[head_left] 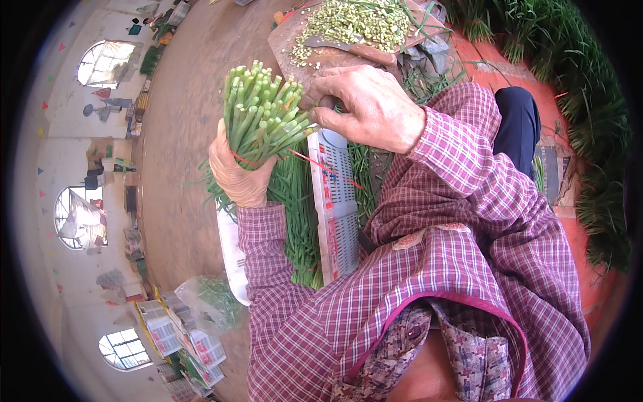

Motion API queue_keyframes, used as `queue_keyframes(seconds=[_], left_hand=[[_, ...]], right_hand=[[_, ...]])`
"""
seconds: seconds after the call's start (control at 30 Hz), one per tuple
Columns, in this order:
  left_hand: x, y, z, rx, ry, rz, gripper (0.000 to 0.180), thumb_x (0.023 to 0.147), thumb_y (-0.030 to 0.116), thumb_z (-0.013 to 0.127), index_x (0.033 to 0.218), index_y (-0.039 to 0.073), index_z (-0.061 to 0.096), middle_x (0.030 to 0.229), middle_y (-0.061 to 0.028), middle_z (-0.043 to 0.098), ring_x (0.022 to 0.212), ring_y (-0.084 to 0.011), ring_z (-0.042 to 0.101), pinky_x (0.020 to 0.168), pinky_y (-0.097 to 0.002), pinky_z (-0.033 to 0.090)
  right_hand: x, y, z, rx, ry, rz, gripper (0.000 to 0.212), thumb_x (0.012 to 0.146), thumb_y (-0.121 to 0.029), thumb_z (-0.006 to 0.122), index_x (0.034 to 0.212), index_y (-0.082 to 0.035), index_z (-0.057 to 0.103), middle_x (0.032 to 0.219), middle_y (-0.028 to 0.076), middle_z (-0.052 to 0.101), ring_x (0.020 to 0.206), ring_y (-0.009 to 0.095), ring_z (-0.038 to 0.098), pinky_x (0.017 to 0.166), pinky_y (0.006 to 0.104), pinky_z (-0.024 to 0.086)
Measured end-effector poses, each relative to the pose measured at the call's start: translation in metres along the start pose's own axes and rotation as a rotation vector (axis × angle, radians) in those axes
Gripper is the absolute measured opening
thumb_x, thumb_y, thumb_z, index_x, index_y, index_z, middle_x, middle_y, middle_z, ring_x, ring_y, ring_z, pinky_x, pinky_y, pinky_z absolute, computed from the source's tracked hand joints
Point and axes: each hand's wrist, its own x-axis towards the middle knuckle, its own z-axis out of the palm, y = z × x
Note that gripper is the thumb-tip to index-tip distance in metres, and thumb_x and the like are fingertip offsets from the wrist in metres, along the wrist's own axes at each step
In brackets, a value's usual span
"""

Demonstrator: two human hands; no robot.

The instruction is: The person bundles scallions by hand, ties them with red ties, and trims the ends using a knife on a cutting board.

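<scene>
The largest thing in your view is the brown, worn floor (191,87), which spreads at the left. At the far right there is a long heap of dark green, leafy bunches (576,94). Nearer to you, below your hands, a white plastic crate with a slotted wall (343,208) stands beside long green stalks (301,221). In front of you, at the top, is a flat, brown, angular chopping board (284,48).

The thick, round bundle of green stalks (264,110) is in the air between your two hands, with its pale cut ends pointing up. Your left hand (242,173) has its grip closed around the lower part of this bundle, so the cut ends stand well above the grip and the leaves hang under it. Your right hand (372,107) is just at the right side of the cut ends, its thumb and fingers bent near each other; I cannot tell whether this grip pinches a stalk.

On the board lies a knife with metal blade and brown handle (372,53). A thin red band (246,161) goes around the bundle, just at your left grip. Smallest are the light green chopped pieces (355,23), heaped behind the knife.
</scene>
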Motion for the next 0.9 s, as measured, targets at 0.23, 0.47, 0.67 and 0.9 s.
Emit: queue_keyframes(seconds=[0.23, 0.47, 0.67, 0.9], left_hand=[[0.005, 0.002, 0.003, -0.087, -0.092, -0.01, 0.107, 0.049, 0.015, 0.093, 0.145, 0.01, 0.046, 0.117, -0.0105, 0.061, 0.106, -0.0329, 0.06, 0.092, -0.0438, 0.047], [0.008, 0.008, 0.007, -0.27, -0.342, -0.158, 0.1, 0.055, 0.014, 0.092, 0.145, 0.01, 0.047, 0.118, -0.0109, 0.064, 0.109, -0.0297, 0.062, 0.095, -0.0413, 0.049], [0.003, 0.01, 0.007, -0.678, -0.466, -0.415, 0.093, 0.062, 0.006, 0.09, 0.144, 0.004, 0.047, 0.127, -0.0084, 0.064, 0.113, -0.0178, 0.064, 0.099, -0.0322, 0.05], [0.015, 0.017, 0.011, -0.636, -0.52, -0.394, 0.091, 0.062, 0.003, 0.088, 0.143, 0.003, 0.047, 0.125, -0.0062, 0.065, 0.113, -0.0174, 0.063, 0.101, -0.0327, 0.05]], right_hand=[[0.006, 0.009, 0.0, -0.15, 0.112, -0.188, 0.03, 0.077, -0.018, 0.072, 0.105, -0.012, 0.061, 0.093, 0.01, 0.053, 0.094, 0.031, 0.061, 0.076, 0.0443, 0.052], [0.004, 0.037, 0.006, -0.445, 0.246, -0.198, 0.02, 0.082, -0.025, 0.069, 0.083, -0.006, 0.062, 0.077, 0.008, 0.063, 0.076, 0.029, 0.067, 0.066, 0.0413, 0.055], [-0.001, 0.062, -0.033, -0.397, 0.112, 0.03, 0.023, 0.088, -0.03, 0.069, 0.094, -0.008, 0.067, 0.083, 0.01, 0.066, 0.081, 0.029, 0.069, 0.069, 0.0419, 0.055], [-0.01, 0.036, -0.013, -0.053, 0.036, -0.081, 0.032, 0.086, -0.03, 0.07, 0.107, -0.007, 0.064, 0.092, 0.015, 0.067, 0.09, 0.034, 0.069, 0.076, 0.0453, 0.055]])
